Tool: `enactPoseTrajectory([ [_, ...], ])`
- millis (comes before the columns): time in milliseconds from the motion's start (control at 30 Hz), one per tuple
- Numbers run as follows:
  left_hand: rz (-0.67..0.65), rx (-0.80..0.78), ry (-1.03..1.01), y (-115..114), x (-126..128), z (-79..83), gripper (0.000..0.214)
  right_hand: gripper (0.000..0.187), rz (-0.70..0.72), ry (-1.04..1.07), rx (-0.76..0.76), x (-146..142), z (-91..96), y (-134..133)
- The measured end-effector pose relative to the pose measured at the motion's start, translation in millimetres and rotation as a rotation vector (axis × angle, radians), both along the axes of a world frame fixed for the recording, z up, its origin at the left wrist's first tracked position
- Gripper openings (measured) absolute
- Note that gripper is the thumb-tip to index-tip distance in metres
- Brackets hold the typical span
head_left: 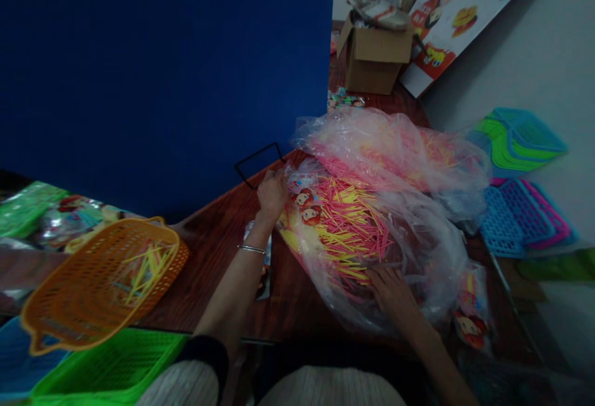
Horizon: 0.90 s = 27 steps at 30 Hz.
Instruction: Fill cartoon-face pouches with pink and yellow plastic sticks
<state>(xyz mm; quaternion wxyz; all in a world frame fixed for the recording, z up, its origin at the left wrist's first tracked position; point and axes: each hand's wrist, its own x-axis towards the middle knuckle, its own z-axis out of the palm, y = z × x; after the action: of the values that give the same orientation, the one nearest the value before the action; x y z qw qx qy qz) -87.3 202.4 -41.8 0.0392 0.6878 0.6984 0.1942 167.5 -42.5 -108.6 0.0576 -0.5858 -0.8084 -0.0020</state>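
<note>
A large clear plastic bag [418, 251] full of pink and yellow sticks [348, 226] lies open on the dark wooden table [218, 251]. My left hand [272, 192], with a bangle at the wrist, is closed on the bag's far left edge beside small packets printed with cartoon faces [307, 204]. My right hand [393, 291] rests flat, fingers spread, on the near part of the stick pile inside the bag.
An orange basket [74, 294] holding a few sticks sits tilted at the left, over a green basket [106, 369]. A blue panel [162, 77] stands behind the table. Stacked coloured baskets [520, 207] lie at the right, a cardboard box [372, 52] at the back.
</note>
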Motion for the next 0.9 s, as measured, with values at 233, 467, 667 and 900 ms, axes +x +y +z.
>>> enactPoseTrajectory([
  [233,-0.022,0.241,-0.311,-1.7,-11.8,4.9,0.037,0.030,-0.122,-0.169,-0.007,-16.7,0.0,-12.5],
  [467,0.004,0.531,-1.289,-32.2,-4.7,48.3,0.030,0.030,-0.177,-0.146,-0.022,-19.6,1.3,-14.4],
  [667,-0.496,-0.127,-1.504,-120.0,20.1,62.5,0.025,0.027,-0.130,-0.103,-0.148,-9.6,0.7,-4.1],
  [900,-1.120,-0.680,-0.399,-200.3,59.2,15.7,0.026,0.041,-0.109,0.064,-0.210,12.5,-0.8,-5.7],
])
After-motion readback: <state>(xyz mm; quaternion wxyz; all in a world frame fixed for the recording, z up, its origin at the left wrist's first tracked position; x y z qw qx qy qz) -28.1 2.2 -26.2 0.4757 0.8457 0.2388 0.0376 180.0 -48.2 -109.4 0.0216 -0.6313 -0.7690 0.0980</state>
